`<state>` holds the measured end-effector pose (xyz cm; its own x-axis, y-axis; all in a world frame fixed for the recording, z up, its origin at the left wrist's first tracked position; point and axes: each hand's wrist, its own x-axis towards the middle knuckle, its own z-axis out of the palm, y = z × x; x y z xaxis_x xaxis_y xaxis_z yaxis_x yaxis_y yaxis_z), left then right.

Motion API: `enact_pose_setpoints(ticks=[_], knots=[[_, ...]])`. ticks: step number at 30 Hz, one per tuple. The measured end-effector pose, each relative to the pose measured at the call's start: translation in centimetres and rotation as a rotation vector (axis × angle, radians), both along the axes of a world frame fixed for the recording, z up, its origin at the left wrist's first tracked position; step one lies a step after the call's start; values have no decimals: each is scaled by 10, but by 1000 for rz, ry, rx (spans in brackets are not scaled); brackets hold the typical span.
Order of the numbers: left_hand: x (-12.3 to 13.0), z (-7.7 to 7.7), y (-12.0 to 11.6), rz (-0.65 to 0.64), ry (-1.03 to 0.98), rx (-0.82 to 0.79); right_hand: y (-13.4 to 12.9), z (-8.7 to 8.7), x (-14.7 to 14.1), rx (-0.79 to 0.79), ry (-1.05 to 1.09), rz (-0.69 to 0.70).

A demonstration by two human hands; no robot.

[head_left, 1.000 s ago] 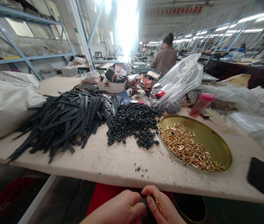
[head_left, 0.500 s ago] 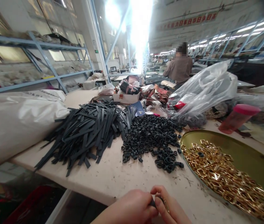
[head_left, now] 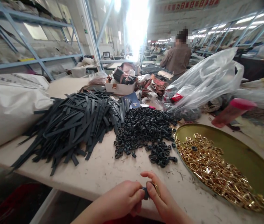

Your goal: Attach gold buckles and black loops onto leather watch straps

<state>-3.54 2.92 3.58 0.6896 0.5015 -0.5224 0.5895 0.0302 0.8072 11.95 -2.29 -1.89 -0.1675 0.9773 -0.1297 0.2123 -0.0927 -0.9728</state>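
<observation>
At the table's near edge my left hand (head_left: 127, 196) is closed on a short black strap (head_left: 145, 193). My right hand (head_left: 161, 196) meets it there, its thumb pressed near the strap and a gold buckle (head_left: 156, 190) pinched in it; the forefinger is raised and bent. The buckle is partly hidden by the thumb. Beyond my hands lies a heap of small black loops (head_left: 143, 127). Left of that heap is a pile of flat black straps (head_left: 82, 121). Many gold buckles (head_left: 213, 168) fill one side of a round olive-gold tray (head_left: 244, 155) at right.
A large white sack (head_left: 12, 115) leans at the left edge of the table (head_left: 99, 174). Behind the heaps are a white box (head_left: 120, 88), a clear plastic bag (head_left: 206, 81) and a pink-lidded container (head_left: 232, 112). A person (head_left: 177, 59) stands farther back, facing away.
My view has tilted down and shifted slightly right. Both hands appear a little higher and farther left, still together, and more of the strap and gold buckle shows between them.
</observation>
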Motion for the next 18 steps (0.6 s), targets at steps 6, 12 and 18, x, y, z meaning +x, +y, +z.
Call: enact_pose_setpoints(ticks=[6, 12, 18], knots=[[15, 1, -7, -58, 67, 150, -9, -11, 6, 24, -33, 45], [13, -11, -3, -35, 166, 424, -9, -17, 7, 21, -84, -167], [15, -30, 6, 11, 279, 764, 12, -33, 26, 440, -617, -126]])
